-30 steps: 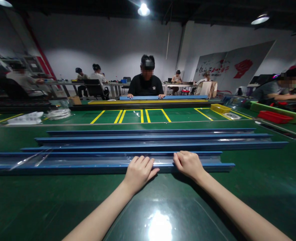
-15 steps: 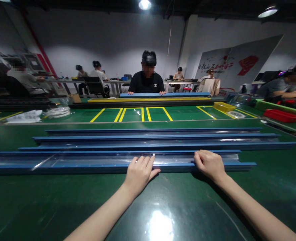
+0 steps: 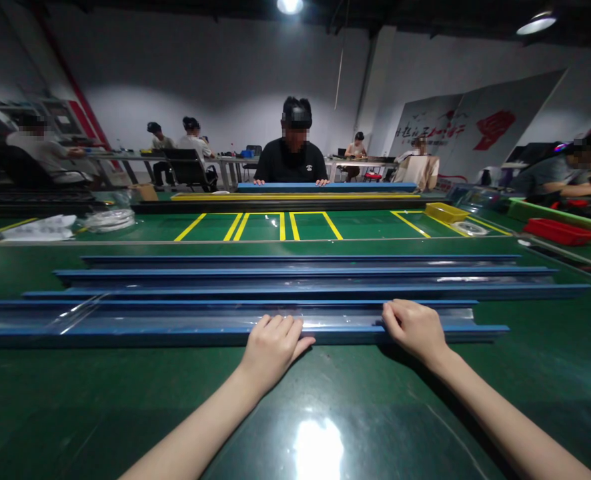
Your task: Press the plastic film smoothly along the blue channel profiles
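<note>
A long blue channel profile (image 3: 175, 331) lies across the green table in front of me, its trough lined with clear plastic film (image 3: 140, 319). My left hand (image 3: 273, 347) rests over the near rim at the middle, fingers bent into the trough and thumb pointing right along the outside. Farther right, my right hand (image 3: 415, 327) is closed in a fist at the same profile, thumb against the fingers. What sits inside that fist is hidden. Behind this profile lie other blue channel profiles (image 3: 325, 291), parallel to it.
Across the table a person in black (image 3: 291, 160) has both hands on another blue profile (image 3: 325, 187). A yellow tray (image 3: 445, 213), a red tray (image 3: 559, 231) and a phone-like dark slab (image 3: 570, 259) are at the right. Coiled white material (image 3: 109, 220) lies at the left.
My left fingers have curled in a little, with the index finger less stretched out. My right hand keeps its closed pose. The whole view has shifted slightly.
</note>
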`<state>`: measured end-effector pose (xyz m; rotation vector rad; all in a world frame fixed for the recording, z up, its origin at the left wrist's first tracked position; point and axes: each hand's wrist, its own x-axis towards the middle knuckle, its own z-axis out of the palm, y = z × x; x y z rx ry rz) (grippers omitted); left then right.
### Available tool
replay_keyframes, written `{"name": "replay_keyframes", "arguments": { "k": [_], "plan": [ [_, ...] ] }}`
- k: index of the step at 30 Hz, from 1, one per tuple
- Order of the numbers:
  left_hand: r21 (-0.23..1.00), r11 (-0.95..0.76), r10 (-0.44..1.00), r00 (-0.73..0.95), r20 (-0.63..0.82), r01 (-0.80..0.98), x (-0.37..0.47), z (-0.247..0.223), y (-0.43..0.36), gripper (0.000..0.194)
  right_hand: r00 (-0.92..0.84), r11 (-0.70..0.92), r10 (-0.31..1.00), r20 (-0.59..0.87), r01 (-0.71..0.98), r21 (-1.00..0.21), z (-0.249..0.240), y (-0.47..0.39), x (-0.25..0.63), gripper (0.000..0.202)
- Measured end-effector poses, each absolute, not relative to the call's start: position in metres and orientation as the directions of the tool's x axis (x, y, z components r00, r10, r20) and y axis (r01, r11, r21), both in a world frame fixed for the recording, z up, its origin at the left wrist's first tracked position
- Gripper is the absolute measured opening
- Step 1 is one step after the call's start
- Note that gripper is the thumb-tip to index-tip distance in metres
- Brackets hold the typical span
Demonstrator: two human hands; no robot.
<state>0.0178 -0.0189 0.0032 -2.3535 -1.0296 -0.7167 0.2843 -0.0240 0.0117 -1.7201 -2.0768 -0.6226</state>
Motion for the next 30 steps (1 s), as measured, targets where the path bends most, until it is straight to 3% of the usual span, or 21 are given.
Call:
{"name": "replay_keyframes", "arguments": {
  "k": [30],
  "plan": [
    [-0.194,-0.611,0.529,0.578,0.621,0.768,0.018,0.0028,-0.0157,0.031,-0.183,0.156,0.816,0.549,0.983,0.095,0.0131,-0.0219,0.2825,0.043]
  ]
}}
